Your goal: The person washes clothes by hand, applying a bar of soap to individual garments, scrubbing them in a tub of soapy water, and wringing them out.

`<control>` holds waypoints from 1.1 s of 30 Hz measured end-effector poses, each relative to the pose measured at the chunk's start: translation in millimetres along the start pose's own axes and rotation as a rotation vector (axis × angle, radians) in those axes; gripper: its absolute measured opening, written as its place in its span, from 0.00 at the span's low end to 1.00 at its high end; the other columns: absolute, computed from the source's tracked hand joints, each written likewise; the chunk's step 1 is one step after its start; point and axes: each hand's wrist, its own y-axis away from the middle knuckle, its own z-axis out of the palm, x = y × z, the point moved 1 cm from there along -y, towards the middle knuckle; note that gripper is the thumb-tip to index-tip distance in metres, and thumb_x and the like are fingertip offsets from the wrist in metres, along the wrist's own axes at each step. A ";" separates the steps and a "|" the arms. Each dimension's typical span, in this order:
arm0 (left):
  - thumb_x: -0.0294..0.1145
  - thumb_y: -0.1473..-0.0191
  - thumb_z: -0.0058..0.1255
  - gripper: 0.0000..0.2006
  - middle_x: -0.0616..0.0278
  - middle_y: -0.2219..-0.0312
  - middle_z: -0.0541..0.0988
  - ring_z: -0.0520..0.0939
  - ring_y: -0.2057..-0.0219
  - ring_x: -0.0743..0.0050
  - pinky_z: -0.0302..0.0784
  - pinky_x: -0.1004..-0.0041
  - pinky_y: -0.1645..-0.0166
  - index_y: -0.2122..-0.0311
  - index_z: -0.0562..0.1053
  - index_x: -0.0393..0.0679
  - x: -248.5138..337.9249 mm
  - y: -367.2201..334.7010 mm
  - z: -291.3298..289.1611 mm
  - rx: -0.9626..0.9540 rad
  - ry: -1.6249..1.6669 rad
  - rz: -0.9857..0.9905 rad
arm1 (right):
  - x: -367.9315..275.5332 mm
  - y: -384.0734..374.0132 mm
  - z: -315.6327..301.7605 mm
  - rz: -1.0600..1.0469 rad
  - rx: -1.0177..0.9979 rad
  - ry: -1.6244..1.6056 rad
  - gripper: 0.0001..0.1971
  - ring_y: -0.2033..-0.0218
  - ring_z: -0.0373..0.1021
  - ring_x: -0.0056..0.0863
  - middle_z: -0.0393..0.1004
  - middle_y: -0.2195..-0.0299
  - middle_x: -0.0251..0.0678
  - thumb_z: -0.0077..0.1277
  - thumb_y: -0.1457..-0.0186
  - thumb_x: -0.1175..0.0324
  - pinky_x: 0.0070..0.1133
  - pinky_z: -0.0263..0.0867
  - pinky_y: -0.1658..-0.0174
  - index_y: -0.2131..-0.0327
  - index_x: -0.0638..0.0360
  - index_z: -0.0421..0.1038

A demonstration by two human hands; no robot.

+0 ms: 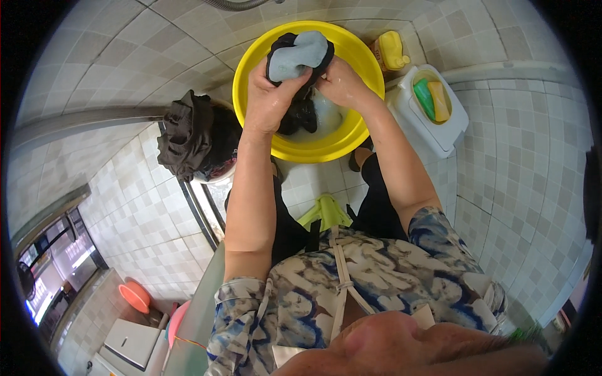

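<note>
A black cloth item (298, 56) with a blue-grey fuzzy patch is held up over the far half of a yellow basin (249, 119). My left hand (271, 100) grips its near left side, thumb pressed on the blue-grey face. On the other side my right hand (342, 81) is closed at the black edge; some of its fingers are hidden behind the item. Beneath my hands, dark wet cloth (300, 119) lies in cloudy, sudsy water (327, 113) in the basin. The exact kind of the held item cannot be made out.
Left of the basin, dark clothes (188, 135) are heaped over a container. A yellow-capped bottle (392, 50) stands at the right, near a white bin (448, 135) holding green and yellow items (433, 100). Tiled walls enclose the space. Farther left are an orange basin (135, 296) and a white appliance (132, 341).
</note>
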 end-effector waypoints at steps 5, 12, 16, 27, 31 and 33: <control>0.26 0.57 0.61 0.15 0.67 0.68 0.78 0.76 0.66 0.83 0.71 0.78 0.58 0.61 0.75 0.38 10.0 0.8 -2.8 0.087 -0.028 -0.043 | -4.5 -4.2 -5.7 0.029 -0.053 -0.106 0.17 0.63 0.71 0.46 0.73 0.63 0.48 0.44 0.52 0.75 0.30 0.66 0.58 0.55 0.63 0.68; 0.35 0.62 0.64 0.26 0.56 0.65 0.78 0.78 0.64 0.70 0.73 0.73 0.57 0.57 0.70 0.35 -9.1 -9.0 -18.4 0.262 -0.354 -0.011 | -0.7 -0.6 -23.4 0.107 0.100 -0.676 0.14 0.62 0.66 0.16 0.71 0.64 0.28 0.42 0.41 0.70 0.18 0.64 0.56 0.53 0.64 0.67; 0.37 0.62 0.61 0.27 0.49 0.64 0.78 0.79 0.62 0.58 0.72 0.68 0.55 0.55 0.68 0.38 -5.8 -7.2 -21.4 0.403 -0.624 0.007 | -4.6 -1.3 -24.5 0.095 0.130 -1.086 0.16 0.54 0.65 0.22 0.69 0.55 0.33 0.40 0.38 0.67 0.21 0.60 0.49 0.49 0.64 0.64; 0.31 0.56 0.55 0.19 0.43 0.66 0.76 0.80 0.64 0.51 0.73 0.66 0.57 0.57 0.70 0.39 -18.4 -6.7 -31.0 0.337 -1.057 0.118 | -7.4 0.4 -24.7 0.027 0.109 -1.291 0.17 0.48 0.64 0.27 0.68 0.50 0.35 0.39 0.38 0.66 0.26 0.56 0.42 0.47 0.61 0.63; 0.27 0.51 0.50 0.16 0.53 0.67 0.78 0.79 0.67 0.55 0.74 0.64 0.59 0.55 0.70 0.39 -24.3 -10.4 -40.2 0.364 -0.535 0.019 | -11.6 -1.0 -33.2 0.012 0.125 -1.268 0.17 0.49 0.64 0.27 0.69 0.51 0.35 0.38 0.37 0.64 0.26 0.57 0.43 0.49 0.60 0.64; 0.27 0.45 0.45 0.13 0.63 0.66 0.76 0.77 0.67 0.66 0.73 0.64 0.58 0.54 0.70 0.44 -24.5 -13.2 -37.7 0.407 0.086 -0.264 | -5.1 0.8 -37.4 0.035 0.167 -1.244 0.17 0.49 0.64 0.27 0.69 0.51 0.35 0.37 0.37 0.64 0.26 0.57 0.43 0.49 0.59 0.65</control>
